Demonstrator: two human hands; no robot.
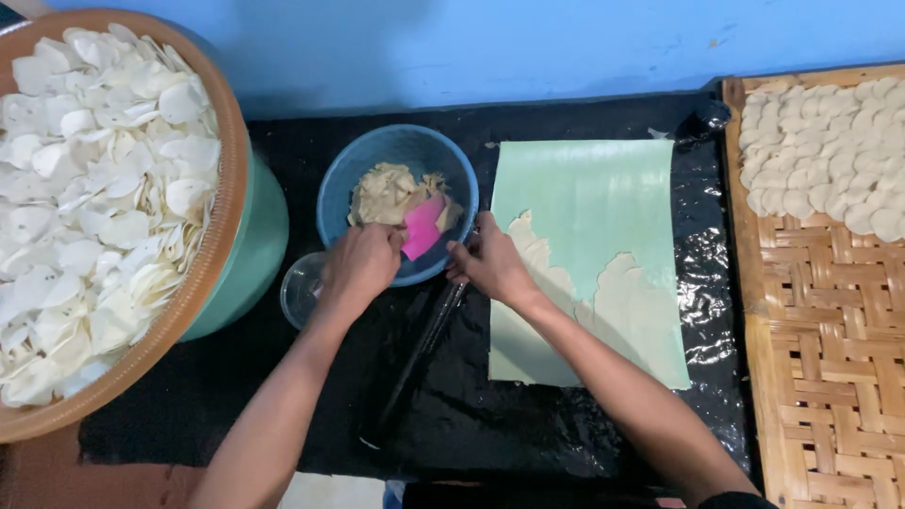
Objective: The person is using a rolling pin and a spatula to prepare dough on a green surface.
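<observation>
Hands [361, 267] [490, 267] at blue bowl [339, 203] near rim, pink scraper [422, 226] between.

Single head-worn view, looking steeply down at a black plastic sheet [566, 415] from close above. Forearms enter from the bottom edge; a blue wall [490, 42] closes the top. A round tray [231, 188] lies left, a woven tray [811, 358] right.

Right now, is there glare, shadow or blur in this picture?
Head view: the black plastic sheet shows crinkled glare beside the green mat; a soft shadow falls on the blue wall behind the tub; the hands are sharp, the left hand and right hand without motion blur.
</observation>
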